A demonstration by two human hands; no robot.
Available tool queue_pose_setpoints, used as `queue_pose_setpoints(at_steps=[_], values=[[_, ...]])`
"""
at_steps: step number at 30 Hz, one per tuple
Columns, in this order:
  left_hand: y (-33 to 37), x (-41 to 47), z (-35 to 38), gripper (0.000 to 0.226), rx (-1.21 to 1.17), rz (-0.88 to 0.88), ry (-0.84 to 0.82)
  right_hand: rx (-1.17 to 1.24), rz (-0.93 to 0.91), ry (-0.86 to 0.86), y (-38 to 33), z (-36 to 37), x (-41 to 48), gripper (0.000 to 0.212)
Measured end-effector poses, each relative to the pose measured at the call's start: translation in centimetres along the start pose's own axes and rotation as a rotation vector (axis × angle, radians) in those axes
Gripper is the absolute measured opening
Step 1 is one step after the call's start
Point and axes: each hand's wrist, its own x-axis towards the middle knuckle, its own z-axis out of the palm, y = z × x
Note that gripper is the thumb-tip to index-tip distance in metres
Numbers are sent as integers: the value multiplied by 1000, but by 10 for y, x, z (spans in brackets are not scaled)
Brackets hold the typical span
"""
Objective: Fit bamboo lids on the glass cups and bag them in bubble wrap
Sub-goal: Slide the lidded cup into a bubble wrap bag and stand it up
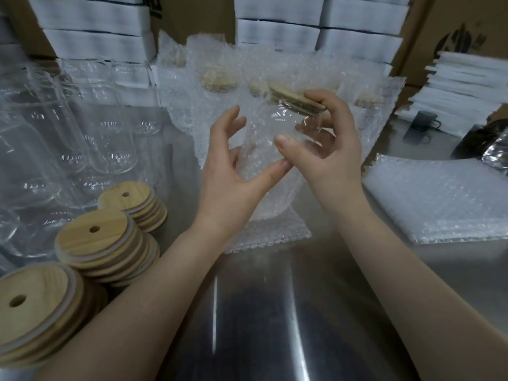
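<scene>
My right hand (335,149) grips a clear glass cup (288,125) that wears a bamboo lid (294,97) and is tilted with the lid pointing away. The cup's lower end sits inside the mouth of a bubble wrap bag (264,199). My left hand (231,182) holds that bag, thumb on the near side and curled fingers behind it. The bag's bottom rests on another flat bubble bag on the steel table (275,312).
Three stacks of bamboo lids (93,240) lie at the front left, with several empty glass cups (68,133) behind them. Bagged lidded cups (217,78) stand at the back. A pile of flat bubble bags (439,199) lies right, near a dark mug (423,121). White boxes (277,31) line the rear.
</scene>
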Motion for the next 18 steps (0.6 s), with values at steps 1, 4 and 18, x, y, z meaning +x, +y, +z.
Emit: queue_pose_setpoints(at_steps=[1, 4, 18], values=[[0, 1, -1, 89, -6, 12, -18, 13, 0, 7, -1, -1, 1, 50], [1, 4, -5, 110, 56, -31, -146, 67, -2, 59, -4, -4, 4, 51], [-1, 7, -4, 76, 91, -178, -258, 6, -105, 174, -7, -7, 7, 50]])
